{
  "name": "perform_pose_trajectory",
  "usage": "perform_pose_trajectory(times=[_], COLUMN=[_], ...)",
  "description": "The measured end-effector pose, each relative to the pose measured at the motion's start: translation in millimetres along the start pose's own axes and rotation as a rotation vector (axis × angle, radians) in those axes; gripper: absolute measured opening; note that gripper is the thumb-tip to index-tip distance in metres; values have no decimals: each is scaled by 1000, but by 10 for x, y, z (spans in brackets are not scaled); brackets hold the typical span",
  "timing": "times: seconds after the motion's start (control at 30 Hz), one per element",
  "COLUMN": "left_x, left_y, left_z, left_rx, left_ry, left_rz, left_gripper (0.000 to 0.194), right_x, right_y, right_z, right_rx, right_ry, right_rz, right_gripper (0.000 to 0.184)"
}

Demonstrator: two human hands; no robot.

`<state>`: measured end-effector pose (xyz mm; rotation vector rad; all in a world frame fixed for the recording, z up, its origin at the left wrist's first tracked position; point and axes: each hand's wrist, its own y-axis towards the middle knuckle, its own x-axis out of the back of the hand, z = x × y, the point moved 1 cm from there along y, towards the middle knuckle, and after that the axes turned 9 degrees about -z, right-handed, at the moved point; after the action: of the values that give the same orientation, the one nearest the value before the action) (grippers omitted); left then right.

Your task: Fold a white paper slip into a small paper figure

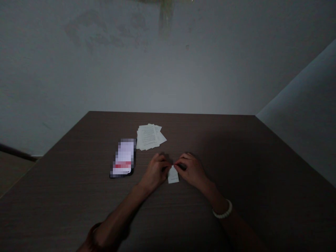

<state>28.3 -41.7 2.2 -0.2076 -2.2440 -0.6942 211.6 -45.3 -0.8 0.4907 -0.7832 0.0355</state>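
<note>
My left hand and my right hand meet over the middle of a dark wooden table. Both pinch the top edge of a small folded white paper, which lies between them on the tabletop. The fingers of both hands are closed on that paper. A white beaded bracelet sits on my right wrist.
A loose stack of printed white sheets lies just beyond the hands. To its left a phone with a lit screen rests on the table. A pale wall stands behind the far table edge, and another wall runs along the right.
</note>
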Motion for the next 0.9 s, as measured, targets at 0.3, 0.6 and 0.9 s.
perform_pose_trajectory(times=[0.3,0.6,0.9], left_x=[116,155,170], left_y=[11,12,17], left_z=[-41,-63,-101], left_rx=[-113,-105,-93], left_ry=[122,215,265], left_rz=[138,182,189], left_gripper=[21,21,21], right_x=[37,74,103], right_y=[74,200,211], right_z=[-131,-217,-244], right_rx=[-9,197,321], right_ry=[38,65,-5], right_rz=[26,143,183], right_gripper=[3,6,2])
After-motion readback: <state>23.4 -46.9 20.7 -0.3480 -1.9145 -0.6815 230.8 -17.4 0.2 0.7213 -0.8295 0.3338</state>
